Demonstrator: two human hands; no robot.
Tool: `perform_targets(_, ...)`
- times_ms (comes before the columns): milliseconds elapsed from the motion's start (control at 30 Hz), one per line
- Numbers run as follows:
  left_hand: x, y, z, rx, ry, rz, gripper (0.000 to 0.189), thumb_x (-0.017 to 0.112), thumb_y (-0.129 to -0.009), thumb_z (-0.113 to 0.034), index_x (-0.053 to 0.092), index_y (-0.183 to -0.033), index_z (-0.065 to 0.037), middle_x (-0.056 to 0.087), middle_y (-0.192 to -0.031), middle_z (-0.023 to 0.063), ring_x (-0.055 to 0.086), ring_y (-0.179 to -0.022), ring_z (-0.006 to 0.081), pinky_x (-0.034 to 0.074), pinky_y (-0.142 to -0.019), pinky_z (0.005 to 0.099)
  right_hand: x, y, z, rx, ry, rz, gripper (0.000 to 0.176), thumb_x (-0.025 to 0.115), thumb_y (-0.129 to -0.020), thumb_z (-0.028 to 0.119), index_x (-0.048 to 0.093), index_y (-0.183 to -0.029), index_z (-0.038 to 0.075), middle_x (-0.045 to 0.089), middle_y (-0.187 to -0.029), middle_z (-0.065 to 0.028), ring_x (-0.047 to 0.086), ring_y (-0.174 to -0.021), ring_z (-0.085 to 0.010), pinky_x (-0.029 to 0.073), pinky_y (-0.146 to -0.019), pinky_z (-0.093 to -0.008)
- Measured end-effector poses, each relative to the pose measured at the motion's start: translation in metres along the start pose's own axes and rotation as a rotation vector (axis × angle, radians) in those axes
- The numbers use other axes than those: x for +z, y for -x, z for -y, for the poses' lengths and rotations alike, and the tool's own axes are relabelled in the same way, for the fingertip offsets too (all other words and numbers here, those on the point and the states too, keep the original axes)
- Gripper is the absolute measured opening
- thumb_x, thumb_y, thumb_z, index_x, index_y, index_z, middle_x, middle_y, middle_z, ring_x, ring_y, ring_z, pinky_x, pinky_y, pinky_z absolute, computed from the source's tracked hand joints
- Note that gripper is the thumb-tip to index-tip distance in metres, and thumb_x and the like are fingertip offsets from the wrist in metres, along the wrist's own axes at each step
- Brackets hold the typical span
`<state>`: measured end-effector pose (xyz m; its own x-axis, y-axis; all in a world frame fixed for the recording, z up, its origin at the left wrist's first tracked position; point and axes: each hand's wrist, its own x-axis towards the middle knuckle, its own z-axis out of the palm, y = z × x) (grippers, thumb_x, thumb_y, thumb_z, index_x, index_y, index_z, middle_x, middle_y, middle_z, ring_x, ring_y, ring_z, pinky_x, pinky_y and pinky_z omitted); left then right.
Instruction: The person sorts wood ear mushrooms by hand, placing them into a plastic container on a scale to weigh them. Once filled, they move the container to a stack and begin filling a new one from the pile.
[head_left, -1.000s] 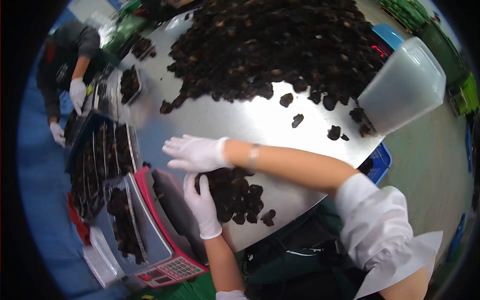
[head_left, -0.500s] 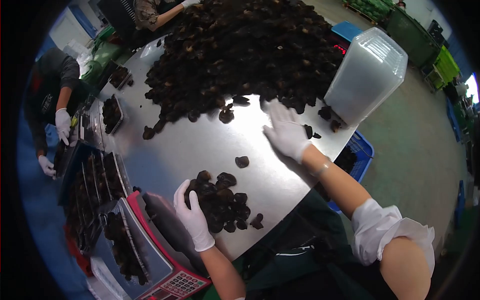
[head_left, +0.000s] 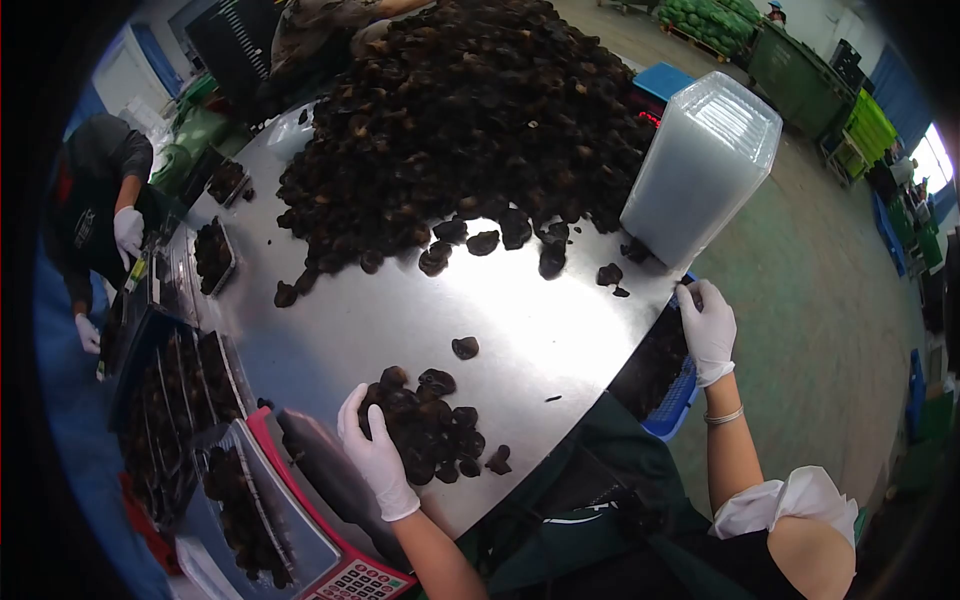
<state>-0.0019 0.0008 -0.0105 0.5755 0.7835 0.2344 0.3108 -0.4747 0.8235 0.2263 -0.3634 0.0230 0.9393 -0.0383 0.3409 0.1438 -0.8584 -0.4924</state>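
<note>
A small pile of dark, curled pieces that look like wood ear mushrooms (head_left: 425, 430) lies on the near part of the metal table (head_left: 340, 320). At its left side rests my gloved left hand (head_left: 375, 450), thumb and fingers apart, the fingertips touching or nearly touching the pile. My gloved right hand (head_left: 708, 325) is at the table's right edge, over the rim of a blue basket (head_left: 680, 400) holding dark pieces. Its fingers are curled together, and a dark bit shows by the fingertips. A single dark piece (head_left: 465, 348) lies beyond the small pile.
A large dark heap (head_left: 450, 130) covers the far table. Stacked clear plastic trays (head_left: 700, 170) stand at the right, near another scale (head_left: 662, 80). At left are a red scale (head_left: 345, 545) bearing a filled tray (head_left: 240, 510), and a co-worker with gloved hands (head_left: 128, 232).
My right hand has moved from the tabletop by the heap to the right table edge, its fingers now curled. Several pieces lie separately at the heap's near edge. My left hand stays by the small pile.
</note>
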Motion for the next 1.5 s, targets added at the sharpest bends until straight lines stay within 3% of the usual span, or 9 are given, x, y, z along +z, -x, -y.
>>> perform_targets(167,0.001,0.0,-0.001,0.02,-0.03,-0.01,0.029,0.057,-0.095,-0.004,0.064,-0.123,0.002,0.065,-0.123,0.0123,0.06,-0.118,0.025,0.042,-0.107,0.036,0.025,-0.008,0.06,-0.257,-0.528,0.089,0.015,0.067,-0.093,0.017,0.069,-0.098,0.004,0.064,-0.075,-0.0112,0.062,-0.067,-0.0279,0.05,-0.063,-0.033)
perform_targets(267,0.002,0.002,0.0,0.023,-0.025,-0.021,0.029,0.057,-0.095,-0.004,0.064,-0.123,0.002,0.066,-0.122,0.0123,0.06,-0.118,0.0248,0.042,-0.107,0.036,0.076,-0.025,0.074,-0.61,-0.091,0.107,0.056,0.065,-0.086,0.027,0.055,-0.138,0.012,0.066,-0.117,-0.0113,0.057,-0.113,-0.0318,0.033,-0.108,-0.0503)
perform_targets(433,0.001,-0.001,0.003,0.008,0.004,-0.044,0.027,0.059,-0.094,-0.004,0.065,-0.12,0.0,0.065,-0.123,0.0129,0.059,-0.118,0.0275,0.042,-0.107,0.0385,0.083,-0.01,0.124,-0.633,-0.588,0.762,0.044,0.057,-0.087,0.01,0.057,-0.131,0.009,0.064,-0.126,-0.0131,0.059,-0.113,-0.0346,0.04,-0.102,-0.0513)
perform_targets(533,0.001,0.0,0.002,0.009,0.043,-0.058,0.026,0.06,-0.094,-0.004,0.066,-0.119,0.001,0.064,-0.122,0.0132,0.06,-0.116,0.0271,0.043,-0.105,0.0387,0.064,0.011,0.129,-0.773,-0.625,0.447,0.051,0.056,-0.084,-0.002,0.058,-0.134,0.007,0.066,-0.123,-0.0162,0.062,-0.107,-0.0356,0.044,-0.1,-0.0425)
perform_targets(833,-0.005,0.017,-0.034,0.265,-0.283,-0.386,0.031,0.065,-0.087,-0.003,0.067,-0.118,-0.001,0.064,-0.119,0.0133,0.058,-0.114,0.0298,0.045,-0.1,0.0418,0.024,0.084,0.086,-0.663,-0.721,0.899,0.048,0.051,-0.094,0.004,0.053,-0.142,0.007,0.058,-0.136,-0.0185,0.052,-0.13,-0.0358,0.034,-0.117,-0.0442)
perform_targets(900,-0.003,0.042,-0.061,0.606,-0.304,-0.209,0.031,0.067,-0.084,-0.003,0.068,-0.115,-0.005,0.065,-0.115,0.0102,0.061,-0.107,0.0282,0.048,-0.094,0.0412,0.018,0.106,0.086,-0.907,-0.286,0.962,0.064,0.051,-0.1,0.036,0.033,-0.156,0.009,0.036,-0.157,-0.0183,0.03,-0.148,-0.0362,0.019,-0.122,-0.0525)
perform_targets(1133,0.024,0.147,-0.072,0.981,0.018,0.76,0.029,0.069,-0.077,-0.004,0.071,-0.105,-0.01,0.07,-0.097,0.0028,0.066,-0.076,0.0181,0.051,-0.064,0.0306,0.025,0.064,0.003,-0.407,0.14,0.334,0.064,0.059,-0.093,0.026,0.04,-0.148,0.0,0.039,-0.15,-0.0264,0.035,-0.141,-0.0422,0.021,-0.118,-0.0574)
perform_targets(1233,0.02,0.141,-0.074,0.735,-0.03,0.697,0.026,0.071,-0.076,-0.003,0.073,-0.101,-0.009,0.072,-0.096,0.003,0.067,-0.075,0.0207,0.051,-0.063,0.033,0.005,0.036,-0.027,-0.331,0.089,0.092,0.056,0.061,-0.093,0.017,0.046,-0.143,-0.002,0.043,-0.147,-0.0269,0.041,-0.136,-0.0427,0.029,-0.114,-0.0536)
perform_targets(1500,0.035,0.095,-0.093,0.567,-0.062,0.065,0.027,0.066,-0.08,0.004,0.071,-0.104,-0.007,0.07,-0.102,0.0096,0.065,-0.091,0.0303,0.052,-0.081,0.0396,0.048,0.086,0.081,-0.731,-0.576,0.732,0.059,0.054,-0.098,0.022,0.037,-0.151,0.0,0.04,-0.153,-0.0252,0.037,-0.144,-0.0397,0.028,-0.12,-0.045)
